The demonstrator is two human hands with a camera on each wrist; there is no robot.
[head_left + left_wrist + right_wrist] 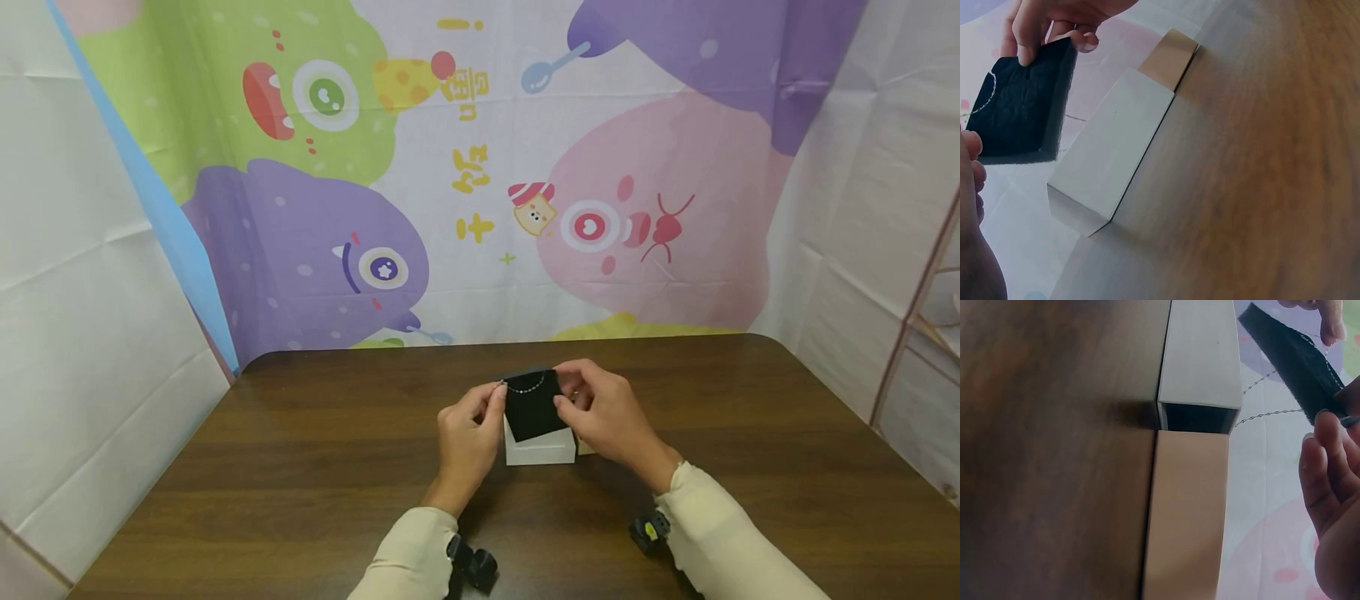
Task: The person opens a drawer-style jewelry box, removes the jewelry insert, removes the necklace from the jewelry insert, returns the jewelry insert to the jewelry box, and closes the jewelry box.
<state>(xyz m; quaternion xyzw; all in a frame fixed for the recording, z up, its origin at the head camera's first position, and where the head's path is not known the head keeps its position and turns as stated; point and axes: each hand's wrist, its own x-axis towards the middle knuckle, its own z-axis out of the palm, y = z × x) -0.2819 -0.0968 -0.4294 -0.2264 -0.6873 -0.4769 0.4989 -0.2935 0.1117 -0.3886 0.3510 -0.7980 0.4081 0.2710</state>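
A thin black square pad [534, 410] is held tilted above a white box [540, 450], a fine silver chain [527, 388] looping across its upper part. My right hand [609, 417] pinches the pad's right edge between thumb and fingers. At its upper left corner my left hand [469, 437] has thumb and forefinger pinched together on the chain's end. In the right wrist view, more chain [1269, 415] hangs behind the pad [1294, 362], and the white box [1200, 353] shows an open, dark end.
A tan box part [1188, 506] stands end to end with the white box, on the right in the head view. Both are on the brown wooden table [300, 483]. A cartoon-printed cloth [465, 292] hangs behind the table's far edge.
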